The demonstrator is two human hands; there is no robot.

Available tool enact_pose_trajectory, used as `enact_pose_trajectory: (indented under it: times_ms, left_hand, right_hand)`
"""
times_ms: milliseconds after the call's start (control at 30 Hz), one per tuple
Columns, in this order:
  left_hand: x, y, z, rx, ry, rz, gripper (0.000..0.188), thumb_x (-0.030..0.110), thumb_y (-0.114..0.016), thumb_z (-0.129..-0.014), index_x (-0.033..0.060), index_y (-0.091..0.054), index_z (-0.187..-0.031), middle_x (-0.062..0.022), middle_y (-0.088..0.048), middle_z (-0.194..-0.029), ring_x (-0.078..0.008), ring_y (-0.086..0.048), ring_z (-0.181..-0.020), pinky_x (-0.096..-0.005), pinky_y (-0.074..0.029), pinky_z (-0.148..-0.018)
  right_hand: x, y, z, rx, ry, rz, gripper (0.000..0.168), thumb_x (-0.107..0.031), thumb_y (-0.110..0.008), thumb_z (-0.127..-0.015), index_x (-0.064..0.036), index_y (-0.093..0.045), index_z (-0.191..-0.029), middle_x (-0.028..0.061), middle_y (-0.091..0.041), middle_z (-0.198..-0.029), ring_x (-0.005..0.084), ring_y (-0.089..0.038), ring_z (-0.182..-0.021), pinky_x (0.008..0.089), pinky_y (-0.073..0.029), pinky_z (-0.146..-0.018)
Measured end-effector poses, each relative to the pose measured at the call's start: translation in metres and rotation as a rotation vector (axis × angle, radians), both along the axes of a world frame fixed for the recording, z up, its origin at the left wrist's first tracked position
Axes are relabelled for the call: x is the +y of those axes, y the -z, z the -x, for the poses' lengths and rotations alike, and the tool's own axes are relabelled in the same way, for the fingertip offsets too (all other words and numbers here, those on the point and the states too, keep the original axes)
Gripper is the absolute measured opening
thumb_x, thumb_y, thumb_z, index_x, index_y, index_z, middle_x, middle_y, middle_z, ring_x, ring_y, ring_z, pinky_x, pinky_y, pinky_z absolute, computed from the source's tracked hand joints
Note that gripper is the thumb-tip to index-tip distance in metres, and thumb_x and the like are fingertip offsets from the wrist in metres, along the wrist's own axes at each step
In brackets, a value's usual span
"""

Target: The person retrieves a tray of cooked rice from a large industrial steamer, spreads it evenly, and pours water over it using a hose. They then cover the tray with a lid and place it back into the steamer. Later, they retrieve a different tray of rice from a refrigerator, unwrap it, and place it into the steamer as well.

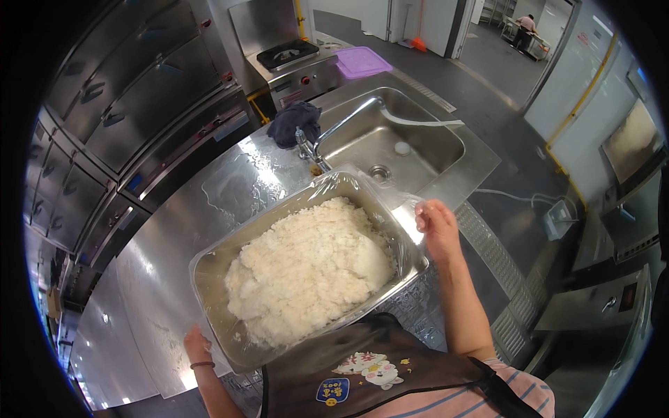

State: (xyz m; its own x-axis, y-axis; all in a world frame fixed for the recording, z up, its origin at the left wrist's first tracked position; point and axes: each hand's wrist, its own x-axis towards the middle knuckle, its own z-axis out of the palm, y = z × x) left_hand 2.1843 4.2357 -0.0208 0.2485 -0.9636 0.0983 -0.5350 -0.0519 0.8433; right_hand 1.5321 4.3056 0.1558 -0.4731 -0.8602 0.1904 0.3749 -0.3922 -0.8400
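Observation:
A deep rectangular steel pan (pixel 211 308) holds a large heap of cooked white rice (pixel 313 266). Clear plastic film (pixel 334 183) stretches over the pan and clings to its rim. At the pan's right end, my right hand (pixel 438 224) is raised with its fingers curled on the film's loose edge. My left hand (pixel 197 344), with a dark red band at the wrist, is beside the pan's lower left corner, where film shows at the fingers. The pan rests at a slant on the steel worktop, close against my dark apron.
Beyond the pan lies a steel sink (pixel 360 141) with a swivel faucet (pixel 347 123). A dark cloth (pixel 295 124) lies beside it. Farther back are a stove (pixel 287 55) and a purple plastic lid (pixel 363 61). A person (pixel 525 32) stands in the far room.

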Motion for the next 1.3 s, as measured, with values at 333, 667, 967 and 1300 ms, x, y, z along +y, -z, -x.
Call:
enact_pose_trajectory:
  times_ms: [333,667,967,1300]
  left_hand:
    - [0.044,-0.125,0.088,1.461,0.08,0.002,0.022,0.024,-0.048,-0.091,0.0147,-0.046,-0.071,0.0068,-0.037,-0.053,-0.0029,-0.029,-0.041,-0.0188,-0.026,-0.037]
    - [0.074,-0.148,0.107,0.582,-0.005,-0.523,0.025,0.021,-0.059,-0.082,0.0047,-0.054,-0.1,0.0016,-0.05,-0.068,-0.0029,-0.043,-0.056,-0.0175,-0.035,-0.044]
    - [0.102,-0.112,0.087,0.208,0.324,-0.759,0.029,0.026,-0.058,-0.082,-0.0028,-0.063,-0.084,-0.0045,-0.062,-0.07,-0.0096,-0.056,-0.068,-0.0232,-0.044,-0.06]
    - [0.095,-0.187,0.087,-0.016,0.545,-0.929,0.032,0.025,-0.051,-0.085,-0.0009,-0.064,-0.072,-0.0071,-0.06,-0.057,-0.0106,-0.051,-0.049,-0.0232,-0.039,-0.05]
  right_hand:
    - [-0.005,-0.023,0.016,0.274,-0.051,-0.307,0.009,-0.015,-0.054,-0.083,-0.009,-0.053,-0.077,-0.0008,-0.054,-0.073,0.0047,-0.042,-0.058,0.0188,-0.032,-0.049]
    - [0.047,0.03,0.027,0.779,-0.251,-0.675,0.025,-0.012,-0.064,-0.075,0.002,-0.055,-0.095,0.0006,-0.056,-0.072,0.008,-0.05,-0.063,0.0216,-0.04,-0.058]
    - [0.064,0.048,0.025,0.988,0.016,-0.735,0.031,-0.024,-0.057,-0.082,0.003,-0.056,-0.066,0.0049,-0.052,-0.059,0.01,-0.047,-0.058,0.0264,-0.038,-0.054]
    - [0.069,0.033,0.025,1.219,0.233,-0.739,0.033,-0.025,-0.055,-0.084,0.002,-0.059,-0.064,0.0075,-0.052,-0.049,0.0153,-0.051,-0.047,0.0312,-0.037,-0.047]
